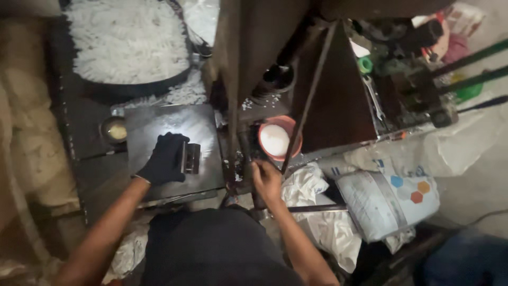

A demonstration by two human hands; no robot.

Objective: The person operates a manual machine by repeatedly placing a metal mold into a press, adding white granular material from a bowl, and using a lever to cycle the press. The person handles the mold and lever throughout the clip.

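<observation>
Evidently the gloved left hand [163, 159] clamps its fingers on a small metal mould block [191, 158], steadying it on the dark steel plate [203, 127]. The bare right hand [266, 180] grips a press lever [248, 159] beside the pink bowl of white powder [276, 139], within easy reach.

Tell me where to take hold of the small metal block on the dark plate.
Grip the metal block across its two long sides, coming from above on its left, as the gloved left hand does. It lies flat on the dark plate, its right side free.
</observation>
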